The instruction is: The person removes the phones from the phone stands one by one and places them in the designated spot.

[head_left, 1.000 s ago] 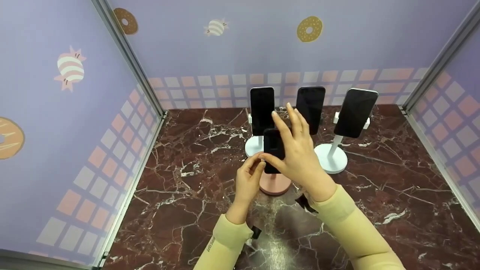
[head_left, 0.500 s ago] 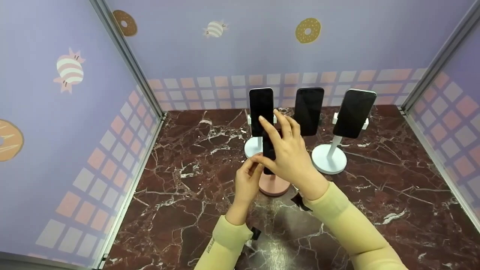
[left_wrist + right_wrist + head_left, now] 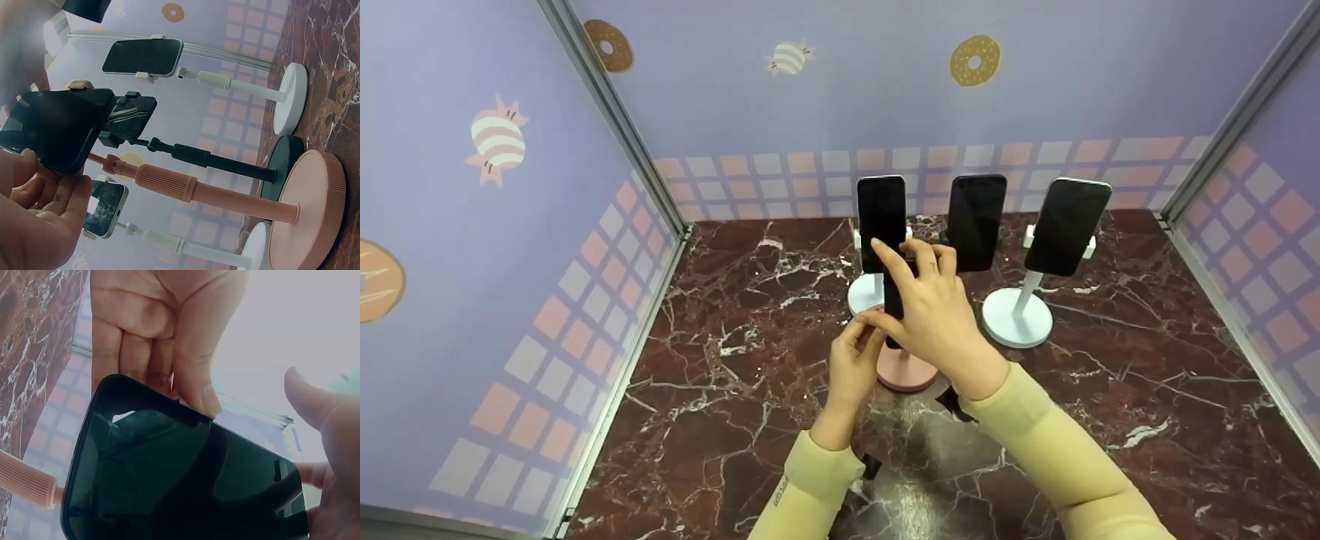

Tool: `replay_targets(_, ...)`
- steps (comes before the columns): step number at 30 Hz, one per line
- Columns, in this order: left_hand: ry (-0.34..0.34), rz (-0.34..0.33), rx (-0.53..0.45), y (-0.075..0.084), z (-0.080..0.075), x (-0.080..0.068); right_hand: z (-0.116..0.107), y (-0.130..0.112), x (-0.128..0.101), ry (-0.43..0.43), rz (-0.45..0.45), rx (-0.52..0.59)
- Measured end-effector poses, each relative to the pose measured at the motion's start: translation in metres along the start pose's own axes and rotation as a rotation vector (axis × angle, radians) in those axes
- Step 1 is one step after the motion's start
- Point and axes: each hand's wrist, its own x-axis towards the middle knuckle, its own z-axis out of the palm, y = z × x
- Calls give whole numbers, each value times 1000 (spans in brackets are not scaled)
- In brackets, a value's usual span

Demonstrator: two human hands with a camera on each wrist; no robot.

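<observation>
— Black glass, that phone (image 3: 894, 298); where is it?

— At the centre of the marble table (image 3: 735, 390), above the pink stand (image 3: 906, 367). My right hand (image 3: 937, 319) wraps its far edges, fingers curled round it. My left hand (image 3: 851, 360) pinches its lower corner between thumb and fingertips.

— How will it handle?

— Stiff, light, slick and breakable, I judge; best held by the side edges, off the screen.

— What crowds it?

— Three more phones on stands: a white stand (image 3: 867, 294) at eleven o'clock, a dark stand's phone (image 3: 976, 222) at one, another white stand (image 3: 1017, 316) at two. They stand just behind, so tilting back could knock them.
</observation>
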Motion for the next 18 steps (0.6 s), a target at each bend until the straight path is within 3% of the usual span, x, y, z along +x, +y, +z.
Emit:
replay_targets(5, 2, 26, 7, -2, 0, -1, 4, -2, 0, 15, 8, -42)
replay_targets(11, 14, -6, 17, -2, 1, -1, 10, -3, 1, 39, 38, -81)
replay_targets(18, 20, 10, 8, -1, 2, 0, 17, -4, 2, 117, 31, -132)
